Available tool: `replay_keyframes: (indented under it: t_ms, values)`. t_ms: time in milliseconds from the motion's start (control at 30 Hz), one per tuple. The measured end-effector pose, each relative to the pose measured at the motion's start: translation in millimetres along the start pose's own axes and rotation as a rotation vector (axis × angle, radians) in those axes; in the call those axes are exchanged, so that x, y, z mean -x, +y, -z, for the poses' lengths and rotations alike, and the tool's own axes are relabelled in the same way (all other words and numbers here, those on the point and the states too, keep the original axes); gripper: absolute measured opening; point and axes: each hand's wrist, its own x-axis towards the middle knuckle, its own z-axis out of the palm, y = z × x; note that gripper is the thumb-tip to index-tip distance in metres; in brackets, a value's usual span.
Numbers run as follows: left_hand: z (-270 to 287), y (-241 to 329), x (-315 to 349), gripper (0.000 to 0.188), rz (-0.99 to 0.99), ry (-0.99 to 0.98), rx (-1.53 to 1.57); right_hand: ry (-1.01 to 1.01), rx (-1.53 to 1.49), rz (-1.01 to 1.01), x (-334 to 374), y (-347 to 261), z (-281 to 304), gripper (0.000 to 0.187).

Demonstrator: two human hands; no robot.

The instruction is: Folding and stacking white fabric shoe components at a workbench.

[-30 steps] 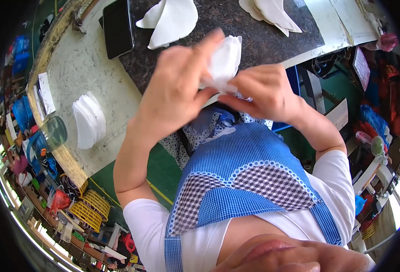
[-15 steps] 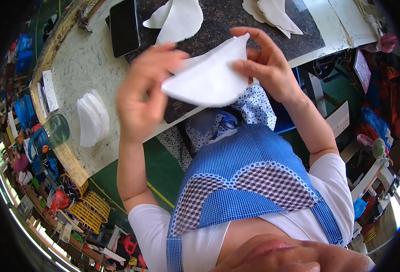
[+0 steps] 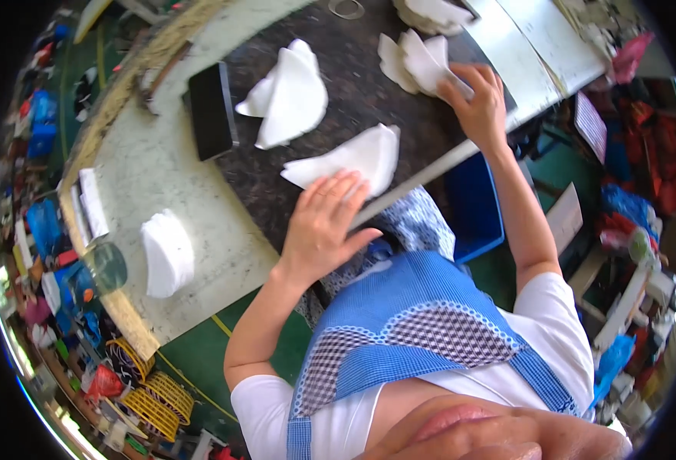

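Note:
My left hand (image 3: 326,222) lies with fingers outstretched on the near edge of a white, curved cut piece (image 3: 353,157), which seems to be layered, on the dark speckled slab (image 3: 353,84). The material could be fabric or thin foam; I cannot tell which. Farther right, my right hand (image 3: 480,107) has its thumb and fingers closed on the edge of a similar piece in a fanned pile of white pieces (image 3: 415,61). Another small group of white pieces (image 3: 296,96) rests on the slab, left of the middle.
A black phone (image 3: 211,111) lies at the slab's left edge. On the pale tabletop (image 3: 227,261) stands a stack of white pieces (image 3: 167,253), near a greenish transparent jar (image 3: 108,268). More pieces (image 3: 434,15) lie at the far right. A blue bin (image 3: 476,207) is below the table edge.
The white piece that both hands held in the air now lies on the slab under my left hand. My right hand has moved right to the fanned pile. The view has shifted.

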Motion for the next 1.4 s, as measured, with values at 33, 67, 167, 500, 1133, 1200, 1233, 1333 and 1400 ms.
replay_keyframes:
  t_ms: [33, 67, 167, 500, 1133, 1200, 1233, 1333, 1400]
  values:
    - [2, 3, 1, 0.06, 0.006, 0.048, 0.011, -0.076, -0.093, -0.059, 2, 9, 0, 0.022]
    - [3, 2, -1, 0.061, -0.008, 0.06, 0.023, -0.153, -0.198, -0.098, 5, 18, -2, 0.023]
    - [-1, 0, -9, 0.045, -0.018, 0.164, 0.134, -0.246, -0.314, -0.245, 13, 40, -6, 0.026]
    - [18, 11, -22, 0.026, -0.099, 0.274, 0.124, -0.01, -0.039, 0.071, -2, 10, 6, 0.01]
    - [59, 29, -73, 0.022, 0.02, 0.379, 0.244, -0.465, -1.011, -0.013, -26, -120, 78, 0.004]
    - [61, 31, -70, 0.014, 0.043, 0.417, 0.288, -0.608, -1.216, -0.281, -24, -118, 76, 0.005]
    - [62, 32, -68, 0.011, 0.073, 0.455, 0.338, -0.647, -1.297, -0.328, -25, -119, 75, 0.007]
    - [63, 30, -61, 0.013, 0.108, 0.367, 0.375, -0.737, -1.351, -0.345, -29, -117, 76, 0.009]
    - [64, 28, -56, 0.014, 0.094, 0.338, 0.389, -0.858, -1.206, -0.259, -32, -120, 82, 0.008]
